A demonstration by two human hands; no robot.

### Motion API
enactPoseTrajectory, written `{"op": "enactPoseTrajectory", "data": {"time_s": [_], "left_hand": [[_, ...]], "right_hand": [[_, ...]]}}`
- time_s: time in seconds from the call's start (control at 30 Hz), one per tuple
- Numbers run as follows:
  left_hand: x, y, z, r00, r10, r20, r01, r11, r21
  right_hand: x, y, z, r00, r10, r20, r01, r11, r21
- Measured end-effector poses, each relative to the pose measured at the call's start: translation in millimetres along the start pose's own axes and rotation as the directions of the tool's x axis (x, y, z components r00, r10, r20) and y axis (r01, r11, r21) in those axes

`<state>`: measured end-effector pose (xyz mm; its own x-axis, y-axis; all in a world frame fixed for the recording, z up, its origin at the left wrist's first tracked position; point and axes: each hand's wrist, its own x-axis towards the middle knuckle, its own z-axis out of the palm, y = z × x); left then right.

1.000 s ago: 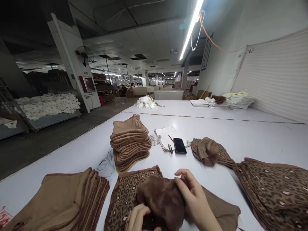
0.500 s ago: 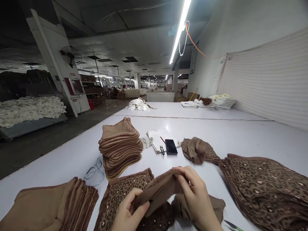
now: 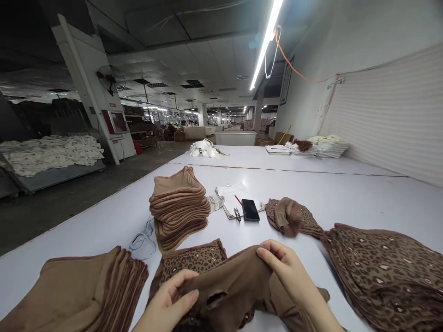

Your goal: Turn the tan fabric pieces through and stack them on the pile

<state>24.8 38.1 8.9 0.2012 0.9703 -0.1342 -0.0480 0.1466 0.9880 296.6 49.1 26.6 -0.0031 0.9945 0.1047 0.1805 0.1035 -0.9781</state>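
Note:
A plain brown piece of fabric, apparently a garment part (image 3: 242,279), is stretched between my two hands above the table. A dark slit-like opening shows in it near my left hand. My left hand (image 3: 169,299) pinches its left end between thumb and fingers. At the upper right edge, my right hand (image 3: 289,269) grips it the same way. Below the held fabric lies a leopard-print fabric piece (image 3: 194,259), partly covered. The lower part of the brown fabric drapes down toward the table, and its full shape is hidden.
Folded brown pieces form a tall stack (image 3: 178,207) and a nearer left stack (image 3: 76,290). Leopard-print pieces (image 3: 384,267) are piled right. Mid-table are a phone (image 3: 250,210), thread snips (image 3: 237,214), papers (image 3: 235,193), a pale blue cord (image 3: 142,244) and a bunched brown bundle (image 3: 287,216).
The brown fabric has been turned and opened out flatter, so its slit-like opening now shows. My left hand has moved left and down. The view has swung slightly left.

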Motion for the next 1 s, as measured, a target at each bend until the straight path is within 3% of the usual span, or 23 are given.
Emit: {"op": "enactPoseTrajectory", "data": {"time_s": [0.1,0.17,0.33,0.4,0.5,0.63,0.77,1.0], "left_hand": [[0,3,-8.4,0.991,0.093,-0.099,-0.065,0.964,0.256],[-3,5,-9.9,0.989,0.093,-0.114,-0.059,0.960,0.275],[-15,10,-3.9,0.995,0.043,-0.088,-0.041,0.999,0.018],[-14,7,-2.6,0.996,0.018,-0.091,-0.023,0.998,-0.056],[-9,-3,-4.7,0.991,-0.059,-0.119,0.035,0.980,-0.198],[-2,-15,-10.2,0.981,-0.122,-0.151,0.069,0.945,-0.319],[1,-31,-12.9,0.981,-0.107,-0.162,0.064,0.965,-0.253],[4,-52,-16.0,0.980,-0.004,-0.197,-0.001,1.000,-0.025]], "right_hand": [[-1,0,6,0.998,-0.065,-0.015,0.064,0.996,-0.062],[-3,2,10,0.995,-0.098,0.016,0.098,0.995,-0.001],[-5,10,15,0.999,-0.047,-0.028,0.053,0.960,0.275],[-5,12,18,1.000,-0.018,-0.020,0.023,0.949,0.315],[-4,13,25,1.000,-0.007,0.008,0.006,0.973,0.229],[0,18,30,0.998,0.004,-0.066,0.005,0.990,0.144],[5,24,30,0.999,0.014,-0.031,-0.008,0.982,0.189],[1,24,32,0.998,-0.055,0.002,0.055,0.998,0.019]]}}
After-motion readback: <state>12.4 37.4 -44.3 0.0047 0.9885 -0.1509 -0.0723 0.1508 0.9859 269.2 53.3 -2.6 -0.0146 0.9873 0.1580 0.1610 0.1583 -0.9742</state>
